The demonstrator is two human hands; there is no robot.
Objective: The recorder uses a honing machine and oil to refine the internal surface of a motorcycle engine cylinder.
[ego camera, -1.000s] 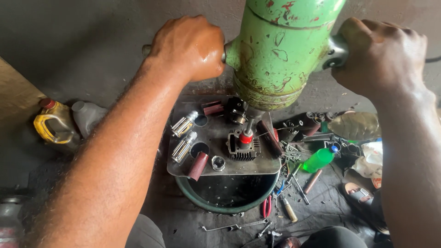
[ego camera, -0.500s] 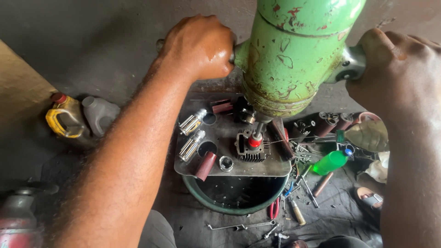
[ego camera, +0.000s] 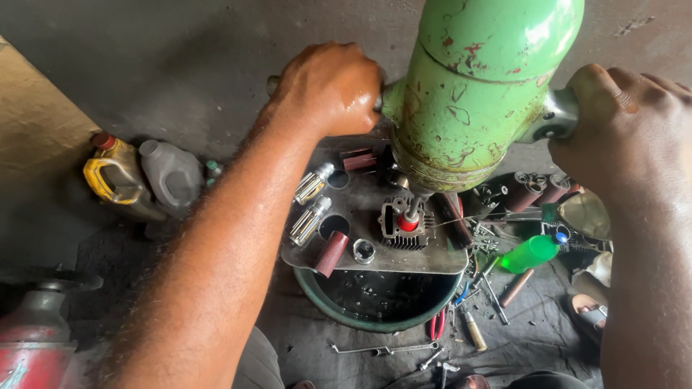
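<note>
My left hand (ego camera: 328,90) is clamped on the left handle, my right hand (ego camera: 627,119) on the right handle of the green machine (ego camera: 479,86). Its spindle sits in the finned cylinder (ego camera: 405,227) on the metal plate (ego camera: 375,256) — I should press evenly, both sides level.

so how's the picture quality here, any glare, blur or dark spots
Head view: soft even light, mostly sharp. Glare sits on the green machine housing and on the wet knuckles of the left hand. The right hand and both forearms at the frame edges look stretched and slightly soft. The green basin under the metal plate is dark inside, and the floor at left falls into shadow.
</note>
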